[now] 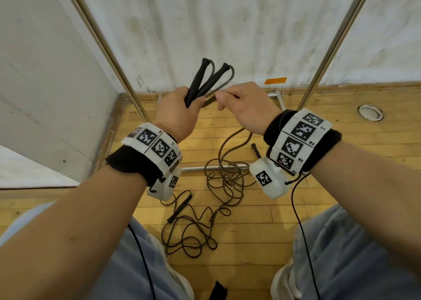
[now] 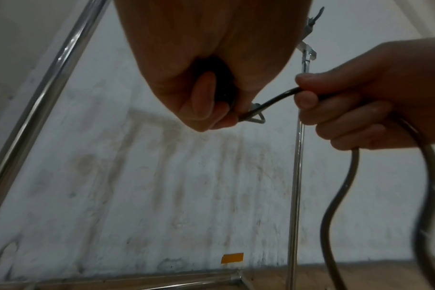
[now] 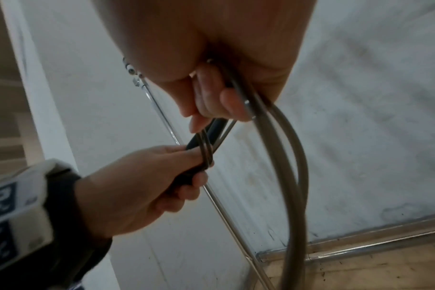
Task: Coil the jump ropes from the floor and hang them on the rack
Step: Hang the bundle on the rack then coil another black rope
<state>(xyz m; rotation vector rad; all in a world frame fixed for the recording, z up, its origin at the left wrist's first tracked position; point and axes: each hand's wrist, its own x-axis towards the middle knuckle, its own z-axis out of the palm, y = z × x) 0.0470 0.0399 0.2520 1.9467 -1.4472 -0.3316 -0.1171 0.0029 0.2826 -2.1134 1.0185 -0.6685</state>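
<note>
Left hand (image 1: 176,110) fingers curled round both black handles (image 1: 206,80); right hand (image 1: 245,104) pinches jump rope (image 2: 271,100) just beside; more rope (image 1: 223,185) on floor (image 1: 341,163)

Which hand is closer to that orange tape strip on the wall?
Right. The right hand pinches the rope cord just below and left of the orange tape; the left hand, gripping both black handles, is further left.

hands (image 1: 176,111): 2 | rope handles (image 1: 206,80): 4 | rack poles (image 1: 330,49): 2
</note>
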